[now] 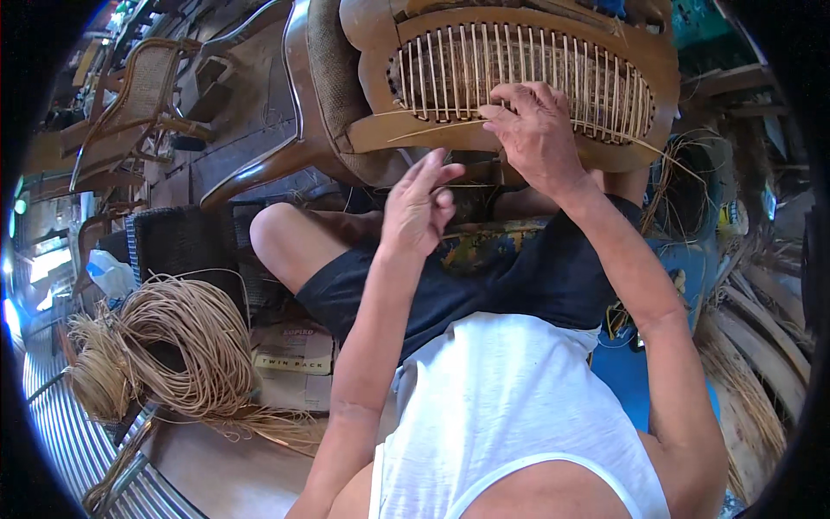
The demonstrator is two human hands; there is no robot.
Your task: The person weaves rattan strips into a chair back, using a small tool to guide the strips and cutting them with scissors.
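A wooden chair frame (648, 52) with a long rounded opening lies in front of me. Pale cane strands (450, 69) run side by side across the opening, through holes along its rim. At the near rim my right hand (536, 130) is closed, thumb and fingers pinching a thin cane strand (432, 130) whose loose end points left. My left hand (419, 203) hovers lower left of it, apart from the frame. Its index finger is stretched out, the others are loosely bent, and nothing shows between them. The right fingertips partly hide the near rim.
A big coil of cane (186, 346) lies at my left beside a cardboard box (294, 359). Another wooden chair (143, 95) stands at the far left. Loose cane (679, 177) tangles at the right, near a blue surface (696, 259). Long wooden pieces (761, 324) lie farther right.
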